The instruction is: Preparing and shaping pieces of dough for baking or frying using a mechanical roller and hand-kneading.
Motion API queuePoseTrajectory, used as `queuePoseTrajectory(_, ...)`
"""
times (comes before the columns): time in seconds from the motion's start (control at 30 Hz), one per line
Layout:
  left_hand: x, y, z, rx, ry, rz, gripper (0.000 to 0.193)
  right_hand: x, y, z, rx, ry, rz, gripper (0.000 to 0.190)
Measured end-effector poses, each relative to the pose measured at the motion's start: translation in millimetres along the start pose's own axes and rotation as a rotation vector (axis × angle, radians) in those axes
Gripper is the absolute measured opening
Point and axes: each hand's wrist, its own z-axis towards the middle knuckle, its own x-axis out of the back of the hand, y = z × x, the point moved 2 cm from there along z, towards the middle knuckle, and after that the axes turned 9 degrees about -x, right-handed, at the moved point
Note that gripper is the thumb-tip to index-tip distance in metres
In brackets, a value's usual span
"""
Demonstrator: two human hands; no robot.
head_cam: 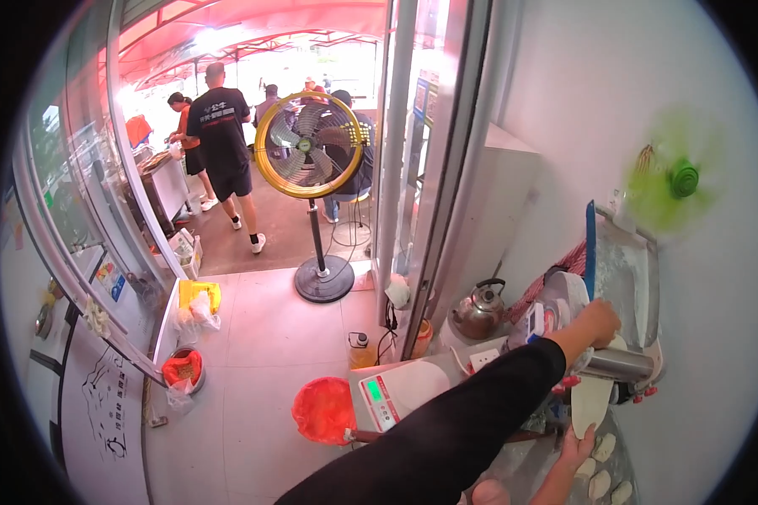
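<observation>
My left hand (599,323), at the end of a black sleeve, is at the top of a dough sheeter, just above its metal roller (620,364). Its fingers curl down against pale dough (618,343) at the inlet; the hand partly hides that dough. A flat white dough strip (590,401) hangs out below the roller. Down at the strip's lower end, my right hand (573,449) holds it between thumb and fingers. Several dough pieces (599,485) lie on the work surface beside my right hand. Flour dusts the sheeter's sloping metal tray (622,278).
A digital scale (379,404), a kettle (478,309) and a power strip (484,358) stand left of the sheeter. A small green fan (683,178) spins by the wall. On the floor are a red-lined bin (324,410) and a pedestal fan (309,145). Several people are outside the doorway.
</observation>
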Motion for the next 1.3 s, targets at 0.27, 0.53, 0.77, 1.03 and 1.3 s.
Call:
queuePoseTrajectory(0.27, 32.3, 18.9, -24.9, -0.144, 0.493, 0.024, 0.027, -18.5, -6.4, -34.8, -0.002, 0.108, 0.048, 0.036)
queuePoseTrajectory(0.53, -25.3, 105.2, -93.5, -0.181, 0.054, -0.533, 0.028, -18.8, -41.8, -40.8, -0.042, 0.160, 0.038, 0.036)
queuePoseTrajectory(0.77, -222.6, 97.0, -128.4, -0.264, -0.372, -0.986, 0.030, -60.3, -11.1, -63.3, -0.146, 0.108, -0.071, 0.037)
queuePoseTrajectory(1.03, -190.8, 146.0, -77.6, 0.695, 0.418, -2.611, 0.039, -47.4, -45.6, -96.5, -0.024, 0.172, -0.039, 0.037)
queuePoseTrajectory(1.3, -159.0, 134.6, -62.4, 0.369, 0.632, -2.771, 0.039, -34.1, -56.1, -116.8, -0.049, 0.148, -0.028, 0.036)
